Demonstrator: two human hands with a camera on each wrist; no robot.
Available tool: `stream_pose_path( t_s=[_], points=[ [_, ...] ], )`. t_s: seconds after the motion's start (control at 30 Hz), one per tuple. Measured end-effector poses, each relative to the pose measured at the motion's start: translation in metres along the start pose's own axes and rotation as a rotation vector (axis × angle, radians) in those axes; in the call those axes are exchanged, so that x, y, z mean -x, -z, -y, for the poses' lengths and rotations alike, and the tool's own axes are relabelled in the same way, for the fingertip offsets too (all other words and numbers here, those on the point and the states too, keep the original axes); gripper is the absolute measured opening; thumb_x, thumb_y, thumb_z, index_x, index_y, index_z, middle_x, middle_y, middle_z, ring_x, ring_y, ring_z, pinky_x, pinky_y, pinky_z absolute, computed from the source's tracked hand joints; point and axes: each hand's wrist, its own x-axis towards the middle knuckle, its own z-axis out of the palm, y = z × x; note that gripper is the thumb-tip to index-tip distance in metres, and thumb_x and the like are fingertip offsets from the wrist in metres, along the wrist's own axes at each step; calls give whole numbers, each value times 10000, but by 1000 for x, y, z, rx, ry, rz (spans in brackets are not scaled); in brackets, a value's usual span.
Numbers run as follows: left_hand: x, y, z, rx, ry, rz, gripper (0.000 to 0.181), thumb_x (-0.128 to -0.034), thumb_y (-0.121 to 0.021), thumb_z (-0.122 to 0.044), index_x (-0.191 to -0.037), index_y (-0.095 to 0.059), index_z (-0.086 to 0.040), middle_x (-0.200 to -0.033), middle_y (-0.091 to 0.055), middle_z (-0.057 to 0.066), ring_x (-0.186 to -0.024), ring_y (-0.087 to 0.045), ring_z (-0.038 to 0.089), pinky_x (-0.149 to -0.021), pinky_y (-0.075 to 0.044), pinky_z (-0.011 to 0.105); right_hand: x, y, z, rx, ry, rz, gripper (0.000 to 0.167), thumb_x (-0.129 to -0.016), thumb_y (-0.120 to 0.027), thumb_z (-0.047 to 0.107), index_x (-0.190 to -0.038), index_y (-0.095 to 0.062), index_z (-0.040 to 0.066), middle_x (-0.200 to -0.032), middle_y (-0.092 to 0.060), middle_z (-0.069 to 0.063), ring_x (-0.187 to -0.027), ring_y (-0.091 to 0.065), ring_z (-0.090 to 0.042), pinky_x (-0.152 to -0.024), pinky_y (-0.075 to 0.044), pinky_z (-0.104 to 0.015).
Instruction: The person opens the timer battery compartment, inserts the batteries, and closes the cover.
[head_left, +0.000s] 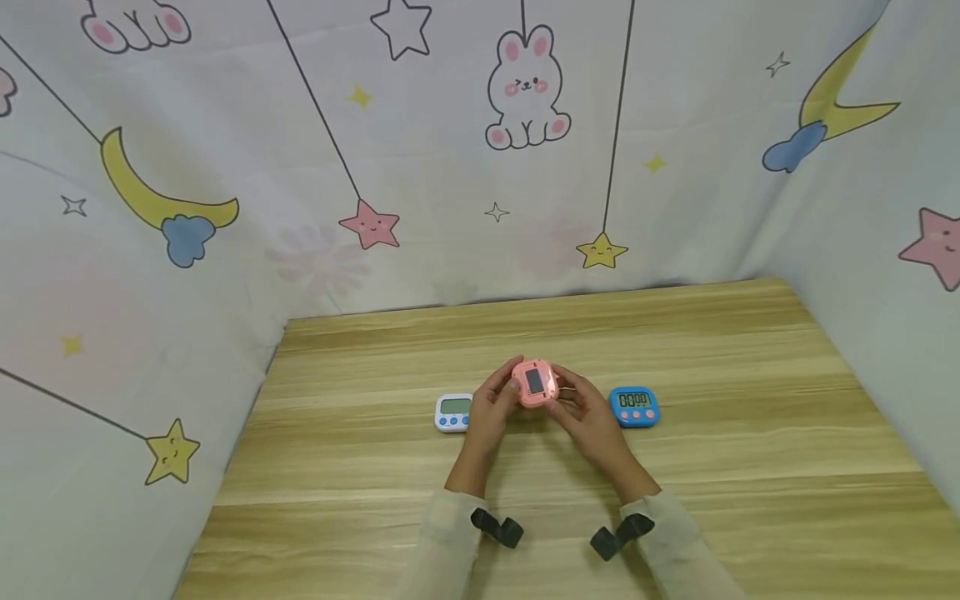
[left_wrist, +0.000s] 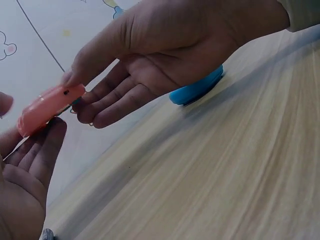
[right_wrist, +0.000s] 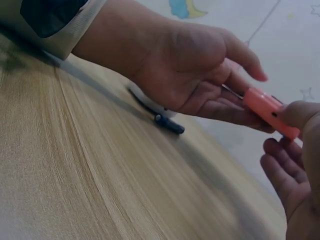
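Both hands hold a pink timer-like device (head_left: 536, 384) above the table, its back with a dark rectangular patch facing up. The left hand (head_left: 491, 410) grips its left side, fingers partly beneath; in the right wrist view this hand's thumb is raised off the case. On the other side, the right hand (head_left: 588, 418) pinches the edge, its thumb (right_wrist: 299, 113) on the case and fingers below. A white digital timer (head_left: 453, 413) lies beside the left hand, partly covered by it. Just right of the right hand is a blue digital timer (head_left: 634, 407) reading 00 00.
A small dark cylinder (right_wrist: 169, 124), like a battery, lies on the wooden table (head_left: 360, 467) near the white timer; the left hand hides that spot in the head view. Printed white cloth (head_left: 442, 167) hangs around the back and sides. Black straps (head_left: 497, 528) sit on both wrists.
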Motion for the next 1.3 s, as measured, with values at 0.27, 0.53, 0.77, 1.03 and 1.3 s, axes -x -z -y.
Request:
stream_pose_path(
  t_s=[0.27, 0.53, 0.77, 1.03, 1.3],
  points=[
    [10, -5, -20, -109, -93, 167, 545, -1034, -448, -87, -1540, -250, -50, -1540, -323, 165, -1385, -362, 266, -1075, -386, 336, 0, 2, -2, -61, -42, -20, 469, -983, -593, 130, -1417, -466, 4, -1318, -548, -190, -1142, -590, -268, -906, -517, -266],
    [10, -13, -13, -140, -172, 200, 830, -935, -647, -51, -1574, -120, -114, -1573, -238, 154, -1401, -316, 339, -1084, -358, 488, 0, 3, -2, -128, -70, -78, 398, -1022, -522, 194, -1346, -516, -36, -1254, -581, -212, -1040, -649, -199, -895, -531, -320],
    [10, -18, -15, -195, -198, 175, 808, -903, -669, 4, -1555, -220, -157, -1489, -337, 186, -1362, -384, 346, -1066, -379, 491, -2, 4, -1, -120, -105, -136, 355, -1050, -457, 205, -1176, -584, -101, -1041, -609, -298, -896, -672, -252, -826, -566, -357],
    [1, -15, 11, -295, -259, 138, 808, -882, -680, 40, -1544, -276, -188, -1397, -401, 159, -1261, -491, 328, -1012, -455, 403, -3, 8, 1, -104, -140, -142, 397, -1074, -375, 210, -1057, -581, -129, -950, -594, -255, -823, -640, -305, -783, -567, -464],
    [-2, -13, 20, -357, -280, 99, 805, -866, -728, -29, -1530, -329, -249, -1328, -445, 169, -1172, -530, 245, -958, -491, 295, -7, 10, -30, -119, -141, -149, 430, -1078, -357, 240, -959, -609, -88, -845, -598, -200, -721, -610, -272, -674, -571, -379]
  ],
)
